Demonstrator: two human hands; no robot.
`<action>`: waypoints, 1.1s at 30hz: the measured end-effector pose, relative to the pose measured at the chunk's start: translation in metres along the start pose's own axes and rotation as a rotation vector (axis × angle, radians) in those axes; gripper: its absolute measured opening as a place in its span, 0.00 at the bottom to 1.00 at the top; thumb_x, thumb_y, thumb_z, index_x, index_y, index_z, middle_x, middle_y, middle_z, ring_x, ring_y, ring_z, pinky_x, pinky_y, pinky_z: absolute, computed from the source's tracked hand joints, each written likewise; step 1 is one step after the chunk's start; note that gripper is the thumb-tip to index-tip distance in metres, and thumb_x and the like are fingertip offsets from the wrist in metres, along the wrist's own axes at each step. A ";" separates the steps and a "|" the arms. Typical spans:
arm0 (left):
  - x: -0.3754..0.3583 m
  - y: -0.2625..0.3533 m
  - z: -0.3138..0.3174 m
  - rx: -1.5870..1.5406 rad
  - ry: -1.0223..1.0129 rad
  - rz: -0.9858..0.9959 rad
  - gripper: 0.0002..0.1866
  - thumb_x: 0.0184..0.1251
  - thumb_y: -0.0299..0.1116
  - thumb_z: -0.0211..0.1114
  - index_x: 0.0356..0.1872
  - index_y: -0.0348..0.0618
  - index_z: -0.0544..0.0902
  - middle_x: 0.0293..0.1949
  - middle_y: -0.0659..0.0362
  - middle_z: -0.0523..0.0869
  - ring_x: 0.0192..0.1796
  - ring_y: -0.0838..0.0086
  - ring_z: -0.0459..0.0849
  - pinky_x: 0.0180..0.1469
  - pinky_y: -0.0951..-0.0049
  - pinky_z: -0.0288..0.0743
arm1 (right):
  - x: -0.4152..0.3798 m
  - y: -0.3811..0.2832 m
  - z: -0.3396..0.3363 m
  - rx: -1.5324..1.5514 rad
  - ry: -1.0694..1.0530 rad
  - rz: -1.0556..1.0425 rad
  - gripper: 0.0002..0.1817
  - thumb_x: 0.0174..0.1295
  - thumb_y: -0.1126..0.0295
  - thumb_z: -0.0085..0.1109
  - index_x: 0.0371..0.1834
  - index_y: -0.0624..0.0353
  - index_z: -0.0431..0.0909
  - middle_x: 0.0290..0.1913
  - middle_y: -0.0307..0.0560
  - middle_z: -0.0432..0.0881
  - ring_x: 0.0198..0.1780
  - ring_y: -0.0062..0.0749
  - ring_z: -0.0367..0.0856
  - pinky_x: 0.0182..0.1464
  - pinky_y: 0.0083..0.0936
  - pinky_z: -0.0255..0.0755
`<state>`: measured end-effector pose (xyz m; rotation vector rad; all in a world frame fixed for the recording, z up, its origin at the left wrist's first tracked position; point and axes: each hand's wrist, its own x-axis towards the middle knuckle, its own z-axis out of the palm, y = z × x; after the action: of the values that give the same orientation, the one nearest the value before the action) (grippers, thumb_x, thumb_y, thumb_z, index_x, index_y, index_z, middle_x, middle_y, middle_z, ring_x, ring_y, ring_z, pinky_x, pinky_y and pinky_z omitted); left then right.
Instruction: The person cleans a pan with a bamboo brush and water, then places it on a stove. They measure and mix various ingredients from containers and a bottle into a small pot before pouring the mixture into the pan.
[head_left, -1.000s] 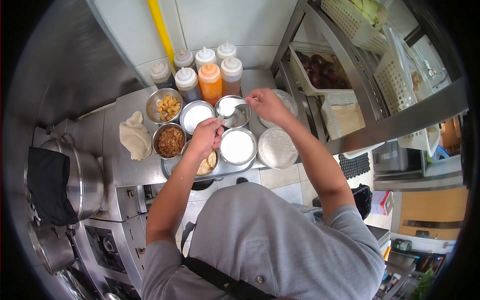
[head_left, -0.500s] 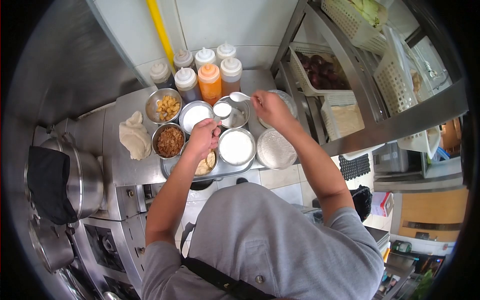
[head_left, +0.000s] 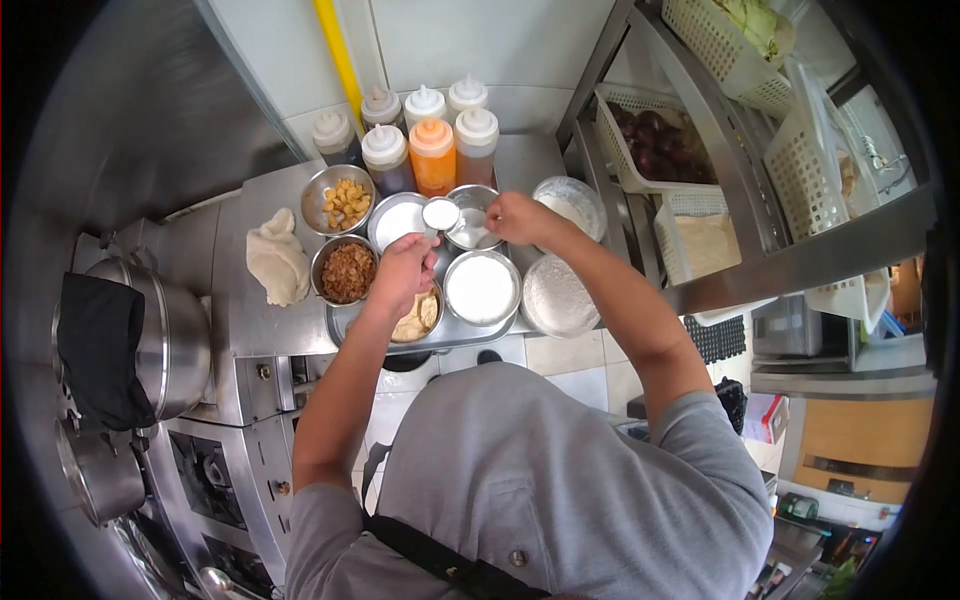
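My left hand [head_left: 403, 272] is closed on the handle of a small round measuring scoop [head_left: 440, 213] filled with white powder, held level above the bowls. My right hand [head_left: 517, 219] pinches a white spoon, its bowl end lowered into a metal bowl [head_left: 487, 194] with a little white content; the spoon is hard to make out there. Around them stand a bowl of white powder [head_left: 394, 213], a fuller white-filled bowl [head_left: 482, 288] and a bowl of flour-like powder [head_left: 560, 297]. Under my left wrist sits a bowl of pale pieces [head_left: 416, 318].
Capped squeeze bottles [head_left: 432, 158] line the wall behind. To the left are a bowl of yellow chunks [head_left: 346, 204], a bowl of brown bits [head_left: 348, 273] and a cloth [head_left: 277, 258]. A metal shelf [head_left: 800, 247] with white baskets [head_left: 652, 140] rises at right; large pots [head_left: 170, 350] stand left.
My right hand has moved down and left, bringing the spoon from above the bowls into the metal bowl. My left hand stays nearly in place with the scoop. The view has shifted slightly.
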<state>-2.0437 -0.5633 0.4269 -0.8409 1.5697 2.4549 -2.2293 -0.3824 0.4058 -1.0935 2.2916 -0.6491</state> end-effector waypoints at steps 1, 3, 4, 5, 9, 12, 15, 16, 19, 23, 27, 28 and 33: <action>0.000 -0.001 -0.001 0.001 -0.001 0.001 0.08 0.74 0.32 0.53 0.46 0.41 0.77 0.25 0.66 0.73 0.20 0.84 0.65 0.20 0.82 0.55 | 0.001 0.000 0.000 -0.001 0.002 0.000 0.15 0.63 0.63 0.54 0.35 0.63 0.84 0.32 0.60 0.84 0.36 0.51 0.85 0.43 0.43 0.77; 0.002 -0.001 -0.002 0.000 -0.014 0.015 0.08 0.74 0.32 0.53 0.45 0.41 0.77 0.24 0.66 0.73 0.20 0.84 0.65 0.20 0.81 0.54 | 0.000 -0.002 -0.003 0.005 -0.015 -0.032 0.12 0.61 0.66 0.61 0.33 0.66 0.83 0.26 0.51 0.82 0.27 0.31 0.78 0.35 0.32 0.75; 0.002 -0.001 -0.002 0.003 -0.018 0.016 0.08 0.74 0.32 0.53 0.45 0.41 0.77 0.24 0.66 0.73 0.20 0.84 0.65 0.20 0.81 0.54 | -0.003 -0.005 -0.007 0.005 -0.011 -0.030 0.12 0.61 0.66 0.61 0.33 0.66 0.83 0.26 0.51 0.82 0.27 0.31 0.78 0.35 0.32 0.75; 0.002 -0.001 -0.001 0.010 -0.013 0.014 0.08 0.74 0.32 0.53 0.45 0.41 0.77 0.24 0.66 0.73 0.20 0.84 0.65 0.20 0.81 0.55 | -0.007 -0.007 -0.011 0.162 -0.013 0.095 0.12 0.61 0.66 0.62 0.32 0.66 0.83 0.25 0.48 0.81 0.25 0.29 0.76 0.31 0.29 0.72; 0.000 0.001 -0.001 0.023 -0.008 0.016 0.08 0.74 0.32 0.53 0.46 0.41 0.77 0.24 0.66 0.73 0.20 0.84 0.65 0.20 0.81 0.55 | -0.007 0.006 -0.018 0.549 -0.072 0.350 0.10 0.62 0.67 0.64 0.32 0.64 0.82 0.24 0.40 0.74 0.21 0.22 0.67 0.21 0.23 0.62; 0.001 0.002 0.000 0.027 -0.006 0.008 0.08 0.75 0.33 0.53 0.46 0.42 0.77 0.24 0.66 0.72 0.20 0.84 0.65 0.20 0.82 0.56 | -0.015 0.004 -0.025 0.653 0.010 0.393 0.10 0.63 0.67 0.63 0.34 0.64 0.81 0.22 0.38 0.69 0.20 0.20 0.62 0.19 0.21 0.56; 0.002 0.001 0.000 0.050 -0.004 0.022 0.08 0.76 0.33 0.52 0.46 0.42 0.77 0.24 0.66 0.73 0.20 0.84 0.65 0.20 0.82 0.56 | -0.031 -0.006 -0.043 0.711 0.053 0.445 0.09 0.63 0.68 0.63 0.35 0.65 0.80 0.21 0.36 0.67 0.19 0.19 0.61 0.19 0.19 0.54; 0.002 0.001 0.001 0.050 -0.005 0.023 0.08 0.76 0.33 0.52 0.46 0.42 0.77 0.24 0.66 0.73 0.20 0.84 0.65 0.20 0.82 0.56 | -0.029 0.006 -0.042 0.710 0.055 0.445 0.09 0.63 0.68 0.63 0.35 0.65 0.80 0.21 0.36 0.67 0.19 0.19 0.61 0.19 0.19 0.54; 0.001 0.002 0.003 0.039 -0.021 0.025 0.08 0.76 0.33 0.52 0.46 0.42 0.77 0.24 0.66 0.73 0.19 0.84 0.65 0.19 0.81 0.56 | -0.024 0.029 -0.048 0.751 0.060 0.415 0.12 0.62 0.61 0.63 0.35 0.59 0.80 0.22 0.36 0.70 0.21 0.21 0.66 0.20 0.21 0.55; -0.001 0.004 0.009 0.049 -0.027 0.021 0.07 0.75 0.32 0.53 0.45 0.42 0.77 0.24 0.66 0.73 0.19 0.84 0.65 0.19 0.81 0.55 | -0.028 0.026 -0.060 0.758 0.131 0.370 0.11 0.63 0.62 0.62 0.34 0.58 0.80 0.22 0.36 0.70 0.22 0.21 0.68 0.20 0.21 0.55; -0.001 0.003 0.013 0.012 -0.077 0.008 0.07 0.75 0.32 0.53 0.45 0.41 0.77 0.23 0.67 0.73 0.19 0.84 0.64 0.19 0.81 0.54 | -0.036 -0.012 -0.054 0.460 0.291 0.162 0.14 0.65 0.62 0.59 0.37 0.65 0.80 0.23 0.44 0.78 0.25 0.28 0.75 0.28 0.30 0.69; 0.000 0.003 0.013 0.012 -0.077 0.008 0.07 0.75 0.32 0.53 0.45 0.41 0.77 0.23 0.67 0.73 0.19 0.84 0.64 0.19 0.81 0.54 | -0.039 -0.021 -0.050 0.460 0.291 0.162 0.14 0.65 0.62 0.59 0.37 0.65 0.80 0.23 0.44 0.78 0.25 0.28 0.75 0.28 0.30 0.69; 0.004 0.001 0.012 -0.022 -0.119 0.003 0.07 0.75 0.31 0.54 0.46 0.41 0.76 0.24 0.67 0.73 0.18 0.85 0.62 0.19 0.82 0.54 | -0.065 -0.069 -0.039 -0.007 0.473 -0.159 0.11 0.68 0.64 0.55 0.39 0.62 0.80 0.31 0.61 0.83 0.32 0.52 0.82 0.38 0.43 0.75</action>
<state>-2.0519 -0.5539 0.4294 -0.6822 1.5068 2.4787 -2.1796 -0.3614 0.4933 -1.2391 2.6126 -1.0586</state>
